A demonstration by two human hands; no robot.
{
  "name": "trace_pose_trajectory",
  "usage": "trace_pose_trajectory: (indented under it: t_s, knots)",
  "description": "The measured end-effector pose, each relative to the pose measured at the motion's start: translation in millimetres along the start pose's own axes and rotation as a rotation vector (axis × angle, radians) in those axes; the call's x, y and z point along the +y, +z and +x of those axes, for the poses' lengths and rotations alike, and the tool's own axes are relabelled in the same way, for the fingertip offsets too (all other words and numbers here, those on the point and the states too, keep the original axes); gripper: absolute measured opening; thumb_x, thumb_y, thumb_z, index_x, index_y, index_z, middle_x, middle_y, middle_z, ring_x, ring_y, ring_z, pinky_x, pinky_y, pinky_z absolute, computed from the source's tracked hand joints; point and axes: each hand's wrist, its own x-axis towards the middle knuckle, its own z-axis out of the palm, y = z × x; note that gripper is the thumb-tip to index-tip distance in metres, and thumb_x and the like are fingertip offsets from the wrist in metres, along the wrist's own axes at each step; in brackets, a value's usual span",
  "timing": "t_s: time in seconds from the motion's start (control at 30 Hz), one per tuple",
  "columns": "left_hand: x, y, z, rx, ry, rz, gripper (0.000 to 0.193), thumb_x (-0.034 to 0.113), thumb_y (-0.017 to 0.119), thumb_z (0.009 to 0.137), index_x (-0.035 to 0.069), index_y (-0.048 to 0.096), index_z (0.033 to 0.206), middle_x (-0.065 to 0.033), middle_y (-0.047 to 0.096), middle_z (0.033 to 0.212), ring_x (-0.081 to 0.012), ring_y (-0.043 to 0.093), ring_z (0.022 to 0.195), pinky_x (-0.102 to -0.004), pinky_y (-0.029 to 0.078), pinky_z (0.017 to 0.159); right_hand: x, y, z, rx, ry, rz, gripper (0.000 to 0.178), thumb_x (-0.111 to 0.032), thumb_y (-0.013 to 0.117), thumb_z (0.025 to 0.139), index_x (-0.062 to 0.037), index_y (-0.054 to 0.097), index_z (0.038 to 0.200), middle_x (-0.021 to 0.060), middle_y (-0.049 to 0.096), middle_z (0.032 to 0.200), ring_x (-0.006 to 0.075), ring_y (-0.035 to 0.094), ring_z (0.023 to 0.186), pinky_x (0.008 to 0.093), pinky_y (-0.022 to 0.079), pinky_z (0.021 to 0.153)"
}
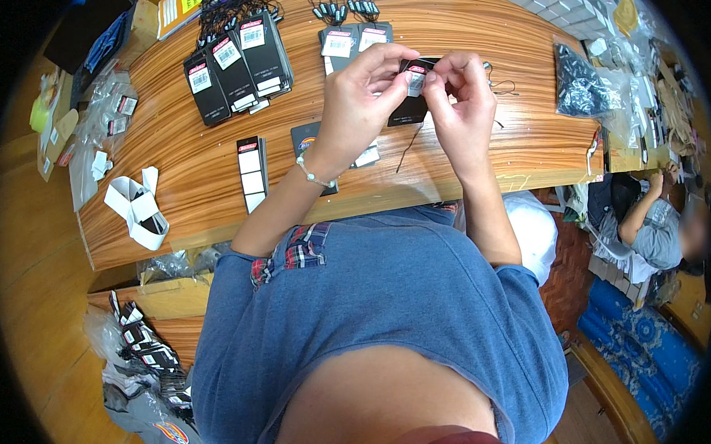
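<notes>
- Pinching black card tag w/ red top band & pale sticker, just shy of 1 o'clk, over brown wood-grain table.
- Clamping tag's upper 10 o'clk side b/w thumb & index of L hand; curling other fingers, partly hidden.
- Keeping thumb & fingertips of R hand together at tag's approx. 2 o'clk corner; can't tell if clamped on tag, cord or both.
- Dangling thin black cord below, twd 6 o'clk; can't tell if threaded thru tag.
- Counting as done, prob.: fanned stacks of black stickered tags at 11 o'clk, w/ bundled black cords at top ends; likewise grey stickered tags nr 12 o'clk, w/ cords above.
- Counting as mid-way, at a guess: tag in hand, already stickered, cord not clearly fastened.
- Counting as maybe left: narrow black stack w/ white panels at 10 o'clk; dark-grey card w/ coloured logo at 11 o'clk, partly under L forearm. No cords visible on either.
- Can't tell total count left; contents of clear plastic bag w/ black items at 2 o'clk also unclear.
</notes>
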Motion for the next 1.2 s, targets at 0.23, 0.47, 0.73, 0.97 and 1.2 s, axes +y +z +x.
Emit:
trace_pose_trajectory:
  t_s: [0.23, 0.47, 0.73, 0.97, 1.2]
  knots:
    - [-1.9, 2.5, -0.9, 0.03, 0.01, 0.004, 0.022, -0.003, 0.056, 0.08, 0.001, 0.057, 0.102, -0.0067, 0.063, 0.096, -0.0136, 0.062, 0.086, -0.0256, 0.053, 0.074, 0.6, 0.4, 1.7, 0.005, 0.022, 0.017, 0.01, 0.004, 0.052, 0.082, -0.0009, 0.046, 0.088, 0.0015, 0.052, 0.077, 0.0056, 0.053, 0.069, 0.0179, 0.042, 0.059]
    - [0.0, 0.3, -2.1, -0.045, 0.023, 0.074, 0.024, -0.005, 0.056, 0.081, -0.001, 0.053, 0.104, -0.008, 0.059, 0.099, -0.014, 0.058, 0.094, -0.026, 0.051, 0.082, -0.7, 1.6, 2.4, 0.0, 0.038, 0.043, 0.01, 0.004, 0.052, 0.082, -0.0008, 0.046, 0.088, 0.0012, 0.052, 0.076, 0.0051, 0.052, 0.068, 0.0176, 0.041, 0.058]
    - [0.4, -1.3, -2.3, -0.049, 0.046, 0.157, 0.021, -0.006, 0.058, 0.08, -0.001, 0.053, 0.1, -0.0091, 0.059, 0.097, -0.0161, 0.058, 0.095, -0.0293, 0.052, 0.083, 4.8, 4.6, 4.1, 0.039, 0.034, 0.163, 0.012, 0.003, 0.053, 0.078, -0.0007, 0.048, 0.088, 0.0011, 0.054, 0.07, 0.0025, 0.048, 0.063, 0.0171, 0.038, 0.052]
    - [-2.2, -2.2, -1.4, -0.048, 0.131, 0.224, 0.018, 0.0, 0.059, 0.08, 0.001, 0.054, 0.098, -0.0108, 0.063, 0.091, -0.0191, 0.064, 0.085, -0.0283, 0.055, 0.071, 5.2, 3.4, 3.5, 0.007, 0.08, 0.244, 0.013, 0.004, 0.052, 0.079, -0.0005, 0.046, 0.089, 0.0005, 0.053, 0.07, 0.0021, 0.046, 0.062, 0.0161, 0.037, 0.054]
    - [2.2, -1.7, -2.1, -0.06, 0.086, 0.261, 0.024, -0.003, 0.06, 0.079, -0.001, 0.054, 0.103, -0.0085, 0.061, 0.099, -0.0158, 0.061, 0.092, -0.0274, 0.054, 0.078, 1.9, 0.7, 3.4, -0.005, 0.103, 0.198, 0.013, 0.004, 0.053, 0.078, -0.0008, 0.047, 0.089, -0.0011, 0.052, 0.067, 0.0013, 0.044, 0.062, 0.0158, 0.035, 0.052]
